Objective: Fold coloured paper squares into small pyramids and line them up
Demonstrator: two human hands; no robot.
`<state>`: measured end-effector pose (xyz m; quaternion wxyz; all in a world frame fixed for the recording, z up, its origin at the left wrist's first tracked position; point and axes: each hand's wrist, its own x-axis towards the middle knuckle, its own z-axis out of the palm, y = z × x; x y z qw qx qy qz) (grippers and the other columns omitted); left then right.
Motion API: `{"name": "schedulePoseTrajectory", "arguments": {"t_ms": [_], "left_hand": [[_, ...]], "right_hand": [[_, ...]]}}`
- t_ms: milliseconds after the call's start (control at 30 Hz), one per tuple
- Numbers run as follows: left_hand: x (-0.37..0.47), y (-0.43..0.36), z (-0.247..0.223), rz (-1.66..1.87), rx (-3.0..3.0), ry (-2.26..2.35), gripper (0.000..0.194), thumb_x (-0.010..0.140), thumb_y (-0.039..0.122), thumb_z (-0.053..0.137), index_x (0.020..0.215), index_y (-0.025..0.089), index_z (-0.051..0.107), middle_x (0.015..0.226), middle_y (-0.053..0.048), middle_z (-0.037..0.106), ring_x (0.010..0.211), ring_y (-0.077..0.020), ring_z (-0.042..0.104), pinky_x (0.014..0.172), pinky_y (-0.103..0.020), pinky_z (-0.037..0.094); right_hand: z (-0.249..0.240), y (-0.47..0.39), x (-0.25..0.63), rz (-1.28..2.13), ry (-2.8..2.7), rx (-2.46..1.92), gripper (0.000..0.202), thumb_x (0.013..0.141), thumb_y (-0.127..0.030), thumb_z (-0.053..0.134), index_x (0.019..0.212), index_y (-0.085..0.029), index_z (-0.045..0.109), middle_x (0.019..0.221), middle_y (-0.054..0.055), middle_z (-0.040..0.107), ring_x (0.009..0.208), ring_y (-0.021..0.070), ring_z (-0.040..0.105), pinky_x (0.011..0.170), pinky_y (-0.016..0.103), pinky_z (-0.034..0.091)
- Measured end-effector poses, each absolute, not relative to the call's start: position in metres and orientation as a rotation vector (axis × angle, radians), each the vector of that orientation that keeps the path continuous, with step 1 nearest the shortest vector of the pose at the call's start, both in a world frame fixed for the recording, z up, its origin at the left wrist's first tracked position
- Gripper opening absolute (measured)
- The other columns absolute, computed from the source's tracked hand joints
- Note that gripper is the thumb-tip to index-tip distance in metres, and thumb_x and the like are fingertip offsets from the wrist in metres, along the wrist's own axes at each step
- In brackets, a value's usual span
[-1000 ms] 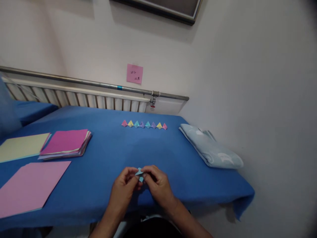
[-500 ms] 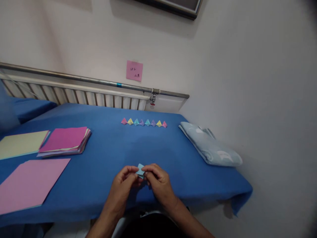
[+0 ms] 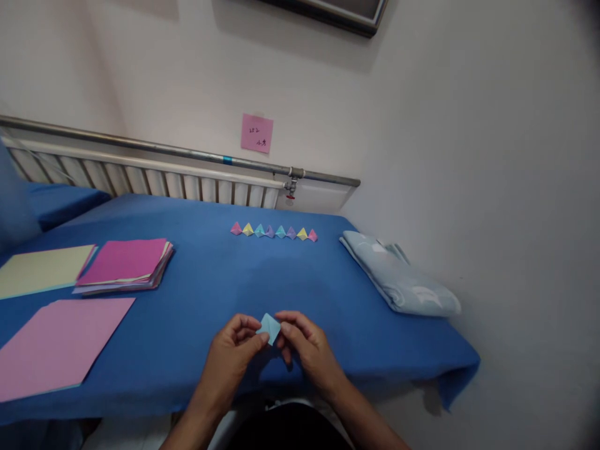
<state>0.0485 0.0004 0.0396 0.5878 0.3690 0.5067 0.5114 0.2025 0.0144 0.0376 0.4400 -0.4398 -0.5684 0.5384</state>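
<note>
A small light-blue folded paper (image 3: pixel 270 327) is held up over the front part of the blue-covered table (image 3: pixel 201 262). My left hand (image 3: pixel 232 350) pinches its left side between thumb and fingers. At the paper's right corner, my right hand (image 3: pixel 307 347) grips with thumb and index finger, its other fingers curled below. Farther back lies a row of several small folded paper pieces (image 3: pixel 280 232) in pink, yellow, blue and purple.
Coloured paper lies at left: a magenta-topped stack (image 3: pixel 124 261), yellow sheets (image 3: pixel 44 270) and pink sheets (image 3: pixel 65 344). A folded light-blue blanket (image 3: pixel 398 275) rests at right. Behind the table run a radiator (image 3: pixel 187 186) and a pipe (image 3: pixel 178 150).
The light-blue paper has turned and now shows a wider, diamond-shaped face. My fingers have shifted on it, with my right hand moved slightly to the right.
</note>
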Motion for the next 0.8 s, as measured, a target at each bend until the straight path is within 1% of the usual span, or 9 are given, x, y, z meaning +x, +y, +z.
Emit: {"name": "schedulePoseTrajectory", "arguments": {"t_ms": [67,133,233,300,400,467,500,633,800], "left_hand": [[0.048,0.0,0.04,1.184,0.904,1.172,0.03,0.058,0.037,0.072,0.073,0.019,0.054,0.061,0.003,0.063,0.058,-0.0126,0.058,0.058,-0.023,0.042],[0.047,-0.001,0.039,1.164,0.953,1.158,0.027,0.06,0.036,0.071,0.071,0.019,0.054,0.06,0.003,0.062,0.058,-0.0122,0.057,0.058,-0.023,0.041],[0.046,-0.001,0.04,1.144,1.004,1.141,0.022,0.062,0.033,0.069,0.069,0.019,0.053,0.06,0.003,0.061,0.058,-0.0119,0.057,0.058,-0.023,0.041],[0.047,-0.001,0.041,1.14,1.012,1.135,0.022,0.063,0.033,0.069,0.069,0.019,0.053,0.06,0.003,0.062,0.059,-0.0127,0.058,0.06,-0.023,0.042],[0.05,0.0,0.04,1.15,0.956,1.125,0.028,0.062,0.036,0.07,0.079,0.019,0.055,0.067,0.001,0.065,0.064,-0.0149,0.062,0.063,-0.025,0.045],[0.051,0.001,0.038,1.16,0.913,1.132,0.037,0.059,0.037,0.072,0.087,0.018,0.057,0.071,0.0,0.066,0.066,-0.0153,0.062,0.064,-0.025,0.045],[0.052,0.0,0.036,1.153,0.916,1.134,0.038,0.059,0.036,0.073,0.088,0.018,0.058,0.071,0.0,0.066,0.066,-0.015,0.062,0.064,-0.025,0.045],[0.051,-0.005,0.037,1.092,1.1,1.125,0.02,0.068,0.036,0.067,0.075,0.018,0.064,0.068,0.001,0.064,0.065,-0.0135,0.058,0.062,-0.023,0.044],[0.047,-0.018,0.049,1.179,1.436,1.217,0.015,0.076,0.035,0.061,0.079,0.024,0.07,0.077,0.0,0.069,0.076,-0.0169,0.062,0.071,-0.025,0.047]], "right_hand": [[0.039,0.015,0.202,1.417,-1.431,-1.151,0.027,0.082,-0.04,0.055,0.087,-0.015,0.065,0.06,-0.003,0.055,0.043,0.0061,0.044,0.042,0.018,0.035],[0.042,0.014,0.202,1.423,-1.492,-1.167,0.025,0.081,-0.04,0.057,0.077,-0.015,0.064,0.057,-0.004,0.053,0.044,0.0054,0.043,0.045,0.018,0.035],[0.044,0.011,0.201,1.372,-1.532,-1.17,0.023,0.08,-0.037,0.059,0.072,-0.016,0.063,0.056,-0.005,0.051,0.046,0.0057,0.041,0.046,0.018,0.033],[0.042,0.009,0.2,1.259,-1.533,-1.177,0.023,0.08,-0.036,0.059,0.069,-0.017,0.063,0.057,-0.005,0.049,0.049,0.0066,0.041,0.046,0.018,0.032],[0.036,0.007,0.196,1.081,-1.53,-1.173,0.026,0.082,-0.037,0.058,0.065,-0.018,0.061,0.058,-0.004,0.048,0.055,0.0089,0.044,0.048,0.018,0.034],[0.033,0.007,0.196,1.027,-1.523,-1.166,0.026,0.083,-0.038,0.058,0.066,-0.018,0.061,0.059,-0.003,0.05,0.058,0.0101,0.047,0.051,0.019,0.037],[0.032,0.006,0.196,1.008,-1.527,-1.159,0.026,0.084,-0.038,0.057,0.067,-0.018,0.062,0.061,-0.003,0.051,0.06,0.0106,0.048,0.053,0.019,0.039],[0.037,0.002,0.2,0.919,-1.608,-1.054,0.021,0.087,-0.034,0.055,0.077,-0.02,0.068,0.073,0.0,0.06,0.07,0.0127,0.056,0.066,0.023,0.044],[0.052,-0.005,0.206,0.801,-1.685,-0.904,0.014,0.088,-0.027,0.057,0.086,-0.024,0.07,0.078,0.0,0.064,0.075,0.0129,0.059,0.07,0.024,0.046]]}}
